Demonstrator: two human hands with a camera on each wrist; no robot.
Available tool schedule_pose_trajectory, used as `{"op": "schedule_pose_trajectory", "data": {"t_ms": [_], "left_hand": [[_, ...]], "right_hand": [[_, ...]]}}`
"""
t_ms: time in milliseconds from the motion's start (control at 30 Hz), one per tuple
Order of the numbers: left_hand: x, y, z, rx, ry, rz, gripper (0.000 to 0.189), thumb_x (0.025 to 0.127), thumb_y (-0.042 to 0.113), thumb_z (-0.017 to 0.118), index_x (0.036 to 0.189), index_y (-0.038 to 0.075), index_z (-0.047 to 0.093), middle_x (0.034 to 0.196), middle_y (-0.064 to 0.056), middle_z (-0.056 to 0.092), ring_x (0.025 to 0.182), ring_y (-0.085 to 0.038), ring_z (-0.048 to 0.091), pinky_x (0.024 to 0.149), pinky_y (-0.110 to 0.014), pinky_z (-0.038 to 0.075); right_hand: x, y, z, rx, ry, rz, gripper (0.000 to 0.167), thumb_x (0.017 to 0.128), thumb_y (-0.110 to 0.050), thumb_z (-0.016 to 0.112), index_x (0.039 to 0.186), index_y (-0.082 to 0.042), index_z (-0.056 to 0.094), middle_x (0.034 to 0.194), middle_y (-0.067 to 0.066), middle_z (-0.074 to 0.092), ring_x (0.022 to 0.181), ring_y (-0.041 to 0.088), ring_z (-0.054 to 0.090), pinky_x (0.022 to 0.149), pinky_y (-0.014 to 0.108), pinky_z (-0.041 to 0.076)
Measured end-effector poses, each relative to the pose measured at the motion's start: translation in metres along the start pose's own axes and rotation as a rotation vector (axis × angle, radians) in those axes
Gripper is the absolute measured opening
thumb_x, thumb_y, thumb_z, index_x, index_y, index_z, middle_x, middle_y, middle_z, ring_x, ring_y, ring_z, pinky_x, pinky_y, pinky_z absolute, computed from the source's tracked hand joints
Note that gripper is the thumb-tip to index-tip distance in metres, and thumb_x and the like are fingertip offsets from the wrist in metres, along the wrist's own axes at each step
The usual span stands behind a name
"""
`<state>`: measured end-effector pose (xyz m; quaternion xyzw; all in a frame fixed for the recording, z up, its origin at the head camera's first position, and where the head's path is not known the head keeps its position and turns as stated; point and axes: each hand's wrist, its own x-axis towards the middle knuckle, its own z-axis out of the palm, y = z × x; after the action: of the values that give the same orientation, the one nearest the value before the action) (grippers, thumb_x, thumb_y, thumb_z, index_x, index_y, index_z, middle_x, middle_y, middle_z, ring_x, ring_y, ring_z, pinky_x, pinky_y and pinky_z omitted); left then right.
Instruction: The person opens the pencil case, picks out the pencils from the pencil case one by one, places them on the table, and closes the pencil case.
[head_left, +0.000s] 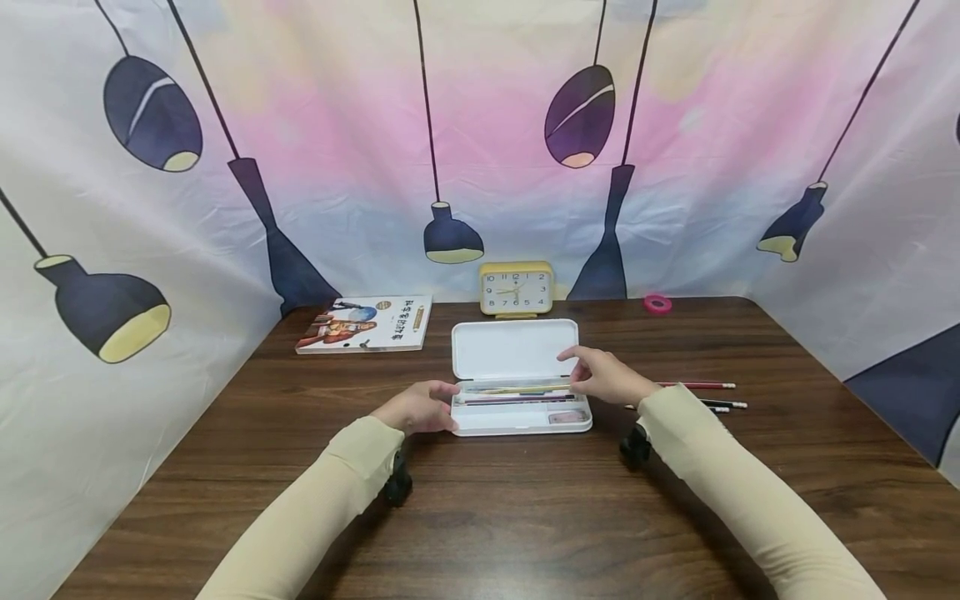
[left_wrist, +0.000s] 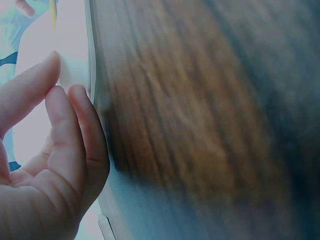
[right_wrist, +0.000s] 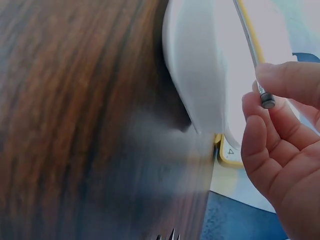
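a yellow clock [head_left: 516, 290] stands near a book [head_left: 397, 323].

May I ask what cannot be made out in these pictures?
Red pencil: left end hidden behind the right arm, head view.
Book: smallest cover print too small to read, head view.
Pinkish item in white case: too small to identify, head view.
Table: grain partly blurred, left wrist view.

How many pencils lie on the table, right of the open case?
3 visible: a red pencil farthest back, a black pencil nearer, and another pencil just in front of it. The right sleeve may hide more.
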<state>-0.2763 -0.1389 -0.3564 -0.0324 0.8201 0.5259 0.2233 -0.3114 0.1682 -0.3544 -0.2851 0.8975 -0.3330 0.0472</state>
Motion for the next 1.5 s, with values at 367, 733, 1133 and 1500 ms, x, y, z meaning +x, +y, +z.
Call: {"op": "schedule_pose_trajectory", "data": {"t_ms": [367, 733, 1133, 1500], "left_hand": [[-0.001, 0.0, 0.0, -0.008, -0.001, -0.002, 0.061, 0.068, -0.011, 0.064, 0.124, 0.004, 0.044, 0.098, -0.015, 0.054, 0.074, -0.019, 0.052, 0.064, -0.028, 0.046], [-0.001, 0.002, -0.002, 0.007, -0.004, 0.009, 0.06, 0.068, -0.011, 0.064, 0.124, 0.004, 0.044, 0.104, -0.017, 0.05, 0.079, -0.02, 0.052, 0.067, -0.03, 0.046], [-0.002, 0.001, -0.001, 0.011, -0.005, 0.01, 0.061, 0.068, -0.01, 0.064, 0.124, 0.004, 0.044, 0.104, -0.016, 0.051, 0.079, -0.02, 0.052, 0.068, -0.03, 0.046], [-0.003, 0.001, 0.001, -0.01, -0.014, 0.025, 0.061, 0.068, -0.013, 0.062, 0.124, 0.0, 0.043, 0.102, -0.017, 0.052, 0.077, -0.018, 0.053, 0.067, -0.029, 0.046]], "right_hand": [[-0.009, 0.001, -0.007, 0.032, 0.012, -0.006, 0.044, 0.077, -0.001, 0.062, 0.117, 0.002, 0.045, 0.073, 0.0, 0.053, 0.068, 0.015, 0.049, 0.067, 0.03, 0.043], [-0.017, 0.006, -0.015, 0.06, 0.018, 0.05, 0.045, 0.078, -0.003, 0.062, 0.12, 0.0, 0.045, 0.075, 0.003, 0.054, 0.068, 0.016, 0.049, 0.062, 0.028, 0.042], [-0.033, 0.016, -0.025, 0.083, 0.037, 0.083, 0.043, 0.078, -0.002, 0.06, 0.118, 0.002, 0.045, 0.074, 0.004, 0.056, 0.067, 0.017, 0.05, 0.054, 0.031, 0.046], [-0.049, 0.032, -0.033, 0.075, 0.051, 0.021, 0.04, 0.078, 0.001, 0.06, 0.115, 0.006, 0.046, 0.074, 0.002, 0.057, 0.067, 0.016, 0.053, 0.059, 0.028, 0.043]]}}
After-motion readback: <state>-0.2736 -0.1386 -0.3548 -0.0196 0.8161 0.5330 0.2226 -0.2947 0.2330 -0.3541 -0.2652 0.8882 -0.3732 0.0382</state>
